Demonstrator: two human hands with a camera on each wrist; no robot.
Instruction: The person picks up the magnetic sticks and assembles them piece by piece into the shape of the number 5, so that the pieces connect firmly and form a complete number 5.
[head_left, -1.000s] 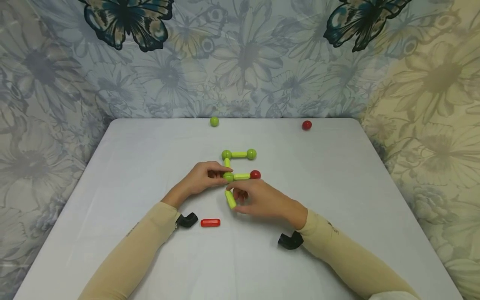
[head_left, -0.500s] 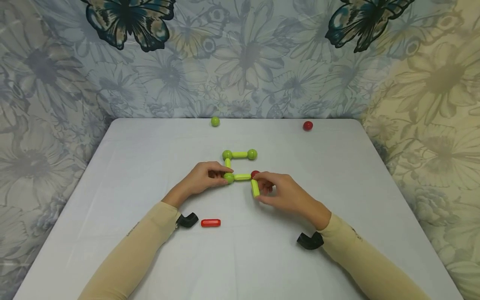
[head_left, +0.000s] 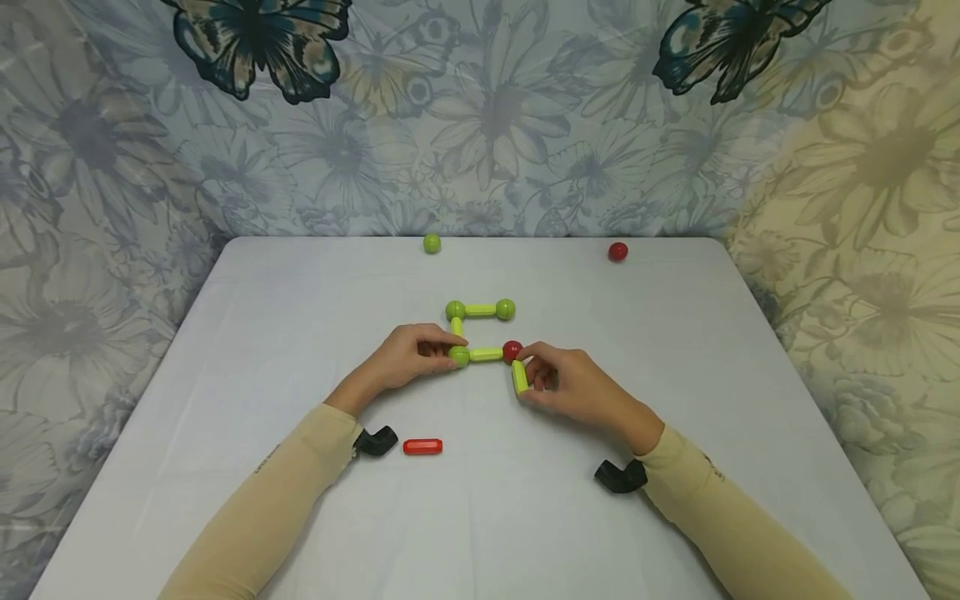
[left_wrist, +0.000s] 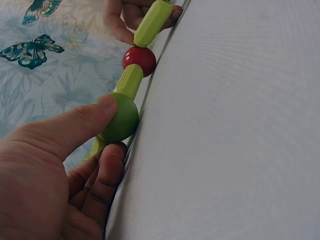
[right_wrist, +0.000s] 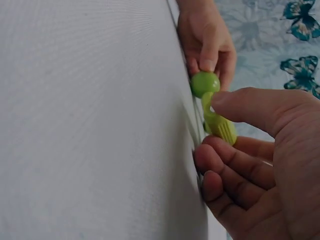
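Observation:
My left hand point(head_left: 412, 356) pinches the near-left green ball point(head_left: 459, 357) of a small ball-and-stick figure on the table. From that ball one yellow-green stick point(head_left: 486, 355) runs right to a red ball point(head_left: 512, 351). Another leads away to a far green ball point(head_left: 455, 310), which a third stick point(head_left: 481, 310) joins to a green ball point(head_left: 506, 309). Between thumb and fingers my right hand point(head_left: 573, 385) holds a loose yellow-green stick point(head_left: 520, 377). In the left wrist view, that stick's end point(left_wrist: 145, 40) is right at the red ball point(left_wrist: 139, 61).
A red stick point(head_left: 423, 447) lies in front of the left hand. At the table's far edge sit a loose green ball point(head_left: 432, 243) and a loose red ball point(head_left: 618, 252). The white table point(head_left: 300, 283) meets a flowered backdrop behind.
My right hand has carried the yellow-green stick rightward, from in front of the near-left green ball to the red ball. The left hand has stayed in place.

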